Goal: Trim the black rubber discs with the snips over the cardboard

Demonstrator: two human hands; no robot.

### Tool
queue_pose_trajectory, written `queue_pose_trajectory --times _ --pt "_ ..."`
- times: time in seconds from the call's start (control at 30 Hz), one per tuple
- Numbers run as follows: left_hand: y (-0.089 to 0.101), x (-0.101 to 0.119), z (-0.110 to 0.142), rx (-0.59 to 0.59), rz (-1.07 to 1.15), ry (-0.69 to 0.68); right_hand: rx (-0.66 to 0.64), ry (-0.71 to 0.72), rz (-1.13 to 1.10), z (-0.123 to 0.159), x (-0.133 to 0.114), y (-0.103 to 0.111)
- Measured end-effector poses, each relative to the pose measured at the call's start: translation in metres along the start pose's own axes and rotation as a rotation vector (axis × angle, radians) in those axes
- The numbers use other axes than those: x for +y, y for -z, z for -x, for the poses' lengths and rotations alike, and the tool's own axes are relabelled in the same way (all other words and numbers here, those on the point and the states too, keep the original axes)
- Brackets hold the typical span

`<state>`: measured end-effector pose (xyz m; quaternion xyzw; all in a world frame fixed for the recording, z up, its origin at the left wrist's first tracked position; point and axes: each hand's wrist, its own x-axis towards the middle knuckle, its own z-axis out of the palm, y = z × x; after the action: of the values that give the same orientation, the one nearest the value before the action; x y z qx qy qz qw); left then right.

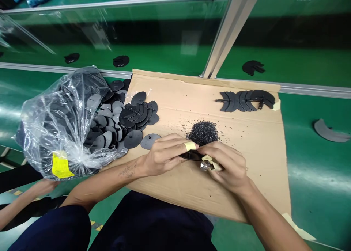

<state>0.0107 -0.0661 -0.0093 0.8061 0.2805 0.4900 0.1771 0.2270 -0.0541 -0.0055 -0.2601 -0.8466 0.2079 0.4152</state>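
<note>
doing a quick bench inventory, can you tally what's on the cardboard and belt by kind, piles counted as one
clear plastic bag of black discs: 1
loose pile of black discs: 1
heap of black trimmings: 1
row of trimmed black parts on the cardboard: 1
single black parts on the upper belt: 3
grey curved strip: 1
black disc held between left hand and right hand: 1
total: 9

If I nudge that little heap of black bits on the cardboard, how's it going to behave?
The heap of black bits would probably scatter rather than slide whole: it is loose grains, with strays already spread on the cardboard. Each grain looks tiny and likely light, so pinching them up seems fiddly.
</note>
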Motion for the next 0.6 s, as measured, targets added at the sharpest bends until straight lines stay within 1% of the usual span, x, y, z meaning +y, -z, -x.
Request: queue_pose_trajectory --times 0.07,0.23,0.37,0.43,0.6 --pt "0.0002 -0.0015 0.0001 -0.024 0.023 -0.013 -0.009 -0.005 0.003 -0.0006 0.0001 -0.0007" --pt "0.0039 0.0002 0.0006 0.009 -0.034 0.009 -0.014 -0.019 -0.039 -0.0024 -0.0009 -0.0012" --pt "0.0065 -0.0024 -0.001 -0.077 0.016 -0.009 -0.019 0.002 -0.029 -0.0018 0.0 -0.0009" --pt "0.0069 -0.0041 -0.0009 -0.096 0.038 -0.024 -0.03 0.006 -0.028 -0.0014 0.0006 -0.0007" --pt "0.0061 -0.002 0.002 -0.022 -0.003 -0.044 -0.041 -0.017 -0.075 -0.0002 -0.0003 0.0"
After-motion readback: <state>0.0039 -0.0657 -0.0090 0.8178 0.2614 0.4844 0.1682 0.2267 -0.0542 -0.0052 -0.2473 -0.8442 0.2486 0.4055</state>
